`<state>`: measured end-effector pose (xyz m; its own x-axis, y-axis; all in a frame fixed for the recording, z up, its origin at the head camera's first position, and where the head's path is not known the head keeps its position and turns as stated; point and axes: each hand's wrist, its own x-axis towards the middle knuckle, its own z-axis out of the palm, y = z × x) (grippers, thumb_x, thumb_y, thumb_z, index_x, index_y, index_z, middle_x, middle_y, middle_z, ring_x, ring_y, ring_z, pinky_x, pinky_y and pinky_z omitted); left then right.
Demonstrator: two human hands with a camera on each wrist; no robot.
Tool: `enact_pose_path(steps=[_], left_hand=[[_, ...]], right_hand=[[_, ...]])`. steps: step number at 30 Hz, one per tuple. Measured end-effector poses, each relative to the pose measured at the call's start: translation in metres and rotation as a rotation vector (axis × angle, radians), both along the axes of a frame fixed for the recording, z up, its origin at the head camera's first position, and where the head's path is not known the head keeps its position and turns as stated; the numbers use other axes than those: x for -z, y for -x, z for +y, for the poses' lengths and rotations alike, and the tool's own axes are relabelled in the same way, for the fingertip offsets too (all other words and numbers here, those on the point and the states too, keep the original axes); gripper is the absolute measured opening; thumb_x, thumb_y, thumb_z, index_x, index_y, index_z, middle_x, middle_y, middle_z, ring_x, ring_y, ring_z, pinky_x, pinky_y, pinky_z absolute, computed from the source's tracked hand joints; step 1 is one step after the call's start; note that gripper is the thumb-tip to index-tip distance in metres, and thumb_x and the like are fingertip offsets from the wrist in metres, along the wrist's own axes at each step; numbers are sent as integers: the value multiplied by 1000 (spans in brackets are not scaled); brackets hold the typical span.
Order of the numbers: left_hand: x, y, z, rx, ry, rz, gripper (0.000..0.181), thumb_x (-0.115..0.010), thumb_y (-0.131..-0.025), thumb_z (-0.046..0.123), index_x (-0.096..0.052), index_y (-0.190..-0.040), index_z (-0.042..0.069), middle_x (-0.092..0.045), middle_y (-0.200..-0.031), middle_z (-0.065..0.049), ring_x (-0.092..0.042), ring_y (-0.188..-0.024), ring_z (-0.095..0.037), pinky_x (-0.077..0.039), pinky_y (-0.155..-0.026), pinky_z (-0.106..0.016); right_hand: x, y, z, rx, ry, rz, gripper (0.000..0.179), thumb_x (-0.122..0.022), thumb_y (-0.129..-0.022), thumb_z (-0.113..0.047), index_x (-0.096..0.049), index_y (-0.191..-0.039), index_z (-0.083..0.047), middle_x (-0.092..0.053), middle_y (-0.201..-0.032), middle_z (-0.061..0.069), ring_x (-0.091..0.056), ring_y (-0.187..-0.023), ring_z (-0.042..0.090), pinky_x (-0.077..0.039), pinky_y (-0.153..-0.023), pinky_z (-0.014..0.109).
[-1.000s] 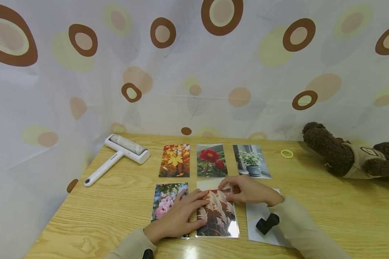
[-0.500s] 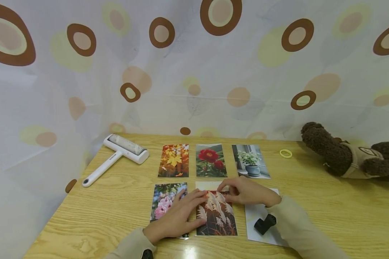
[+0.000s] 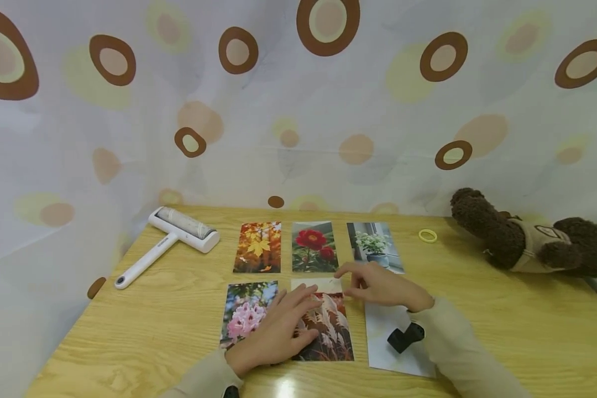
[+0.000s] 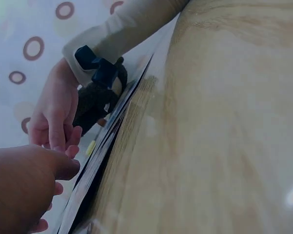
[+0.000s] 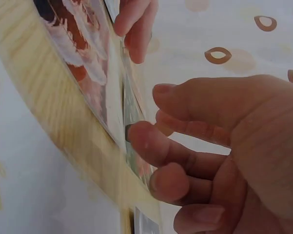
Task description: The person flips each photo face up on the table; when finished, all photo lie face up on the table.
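My left hand (image 3: 278, 331) spreads its nearly straight fingers over the left side of a pampas grass photo (image 3: 335, 334). A pale strip (image 3: 323, 284) shows along the photo's top edge. Just beyond its upper right corner my right hand (image 3: 385, 284) hovers, fingers loosely bent. In the right wrist view, a gap shows between the thumb (image 5: 185, 97) and the fingers of that hand, with nothing held. Partly under the left hand lies a pink blossom photo (image 3: 244, 318). A white sheet (image 3: 390, 348) lies below the right forearm, partly covered by it.
Behind stand in a row a maple leaf photo (image 3: 258, 246), a red flower photo (image 3: 313, 246) and a potted plant photo (image 3: 375, 243), all flat. A white lint roller (image 3: 176, 235) lies left. A yellow ring (image 3: 428, 236) and brown plush bear (image 3: 522, 243) lie right.
The right hand has come off the photo's top corner, moving slightly up and right. The left hand's fingers have shifted up a little. The whole head view has swung slightly right.
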<state>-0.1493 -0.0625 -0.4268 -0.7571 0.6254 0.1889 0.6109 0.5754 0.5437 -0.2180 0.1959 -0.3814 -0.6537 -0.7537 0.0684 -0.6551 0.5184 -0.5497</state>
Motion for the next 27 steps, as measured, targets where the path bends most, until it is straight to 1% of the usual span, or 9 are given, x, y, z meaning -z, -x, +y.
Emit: enact_pose_path(steps=[4, 7, 14, 17, 19, 20, 24, 25, 27], left_hand=[[-2, 1, 14, 24, 45, 26, 47, -61, -94, 30, -51, -138, 18, -33, -155, -6, -27, -145, -29, -19, -112, -62], [-5, 1, 24, 48, 66, 26, 47, -61, -94, 30, -50, -139, 20, -31, -156, -5, -26, -145, -29, -19, -113, -62], [-12, 0, 49, 100, 126, 41, 44, -60, -95, 31, -53, -136, 15, -33, -155, -6, -29, -144, -28, -23, -112, -59], [-13, -3, 62, 131, 153, 56, 46, -58, -95, 33, -52, -137, 16, -33, -155, -6, -29, -144, -28, -24, -113, -56], [-14, -5, 71, 156, 170, 79, 47, -57, -95, 35, -50, -138, 16, -32, -156, -5, -29, -144, -27, -24, -114, -55], [-15, -6, 75, 166, 180, 83, 48, -57, -96, 36, -50, -139, 17, -31, -156, -4, -28, -144, -27, -24, -114, -55], [-17, -7, 87, 201, 211, 106, 51, -58, -95, 39, -48, -140, 16, -30, -157, -4, -26, -145, -28, -24, -114, -54], [-17, -7, 90, 210, 223, 101, 53, -58, -95, 41, -48, -141, 17, -29, -157, -4, -25, -145, -29, -24, -114, -54], [-17, -7, 93, 229, 260, 93, 56, -58, -94, 44, -47, -142, 17, -28, -158, -4, -23, -146, -29, -22, -115, -55]], right_hand=[[-3, -1, 9, 24, -20, -37, 27, -62, -93, -8, -58, -119, -1, -59, -72, -5, -46, -59, -1, -42, -53, 21], [-3, -2, 20, 43, -39, -58, 28, -63, -91, -8, -58, -118, -1, -59, -73, -5, -46, -60, 0, -42, -55, 21], [-5, 0, 48, 71, -112, -117, 37, -69, -87, -10, -55, -119, 3, -58, -77, -5, -46, -63, 0, -43, -58, 21], [-9, -1, 59, 93, -154, -92, 39, -74, -83, -12, -55, -114, 2, -59, -81, 0, -49, -66, 4, -44, -61, 23], [-12, -3, 66, 117, -199, -58, 41, -78, -79, -16, -56, -109, 0, -59, -86, 3, -52, -72, 9, -46, -65, 26], [-13, -4, 68, 135, -225, -55, 43, -81, -77, -18, -56, -107, -1, -59, -89, 5, -54, -76, 13, -47, -67, 28], [-17, -8, 74, 207, -339, -94, 53, -87, -69, -28, -57, -106, -5, -56, -100, 9, -57, -91, 25, -49, -79, 37], [-16, -9, 75, 218, -356, -101, 55, -88, -67, -29, -57, -106, -5, -55, -101, 9, -56, -93, 25, -49, -81, 38], [-15, -9, 76, 221, -358, -98, 56, -89, -65, -28, -57, -104, -6, -53, -98, 6, -53, -90, 20, -48, -79, 35]])
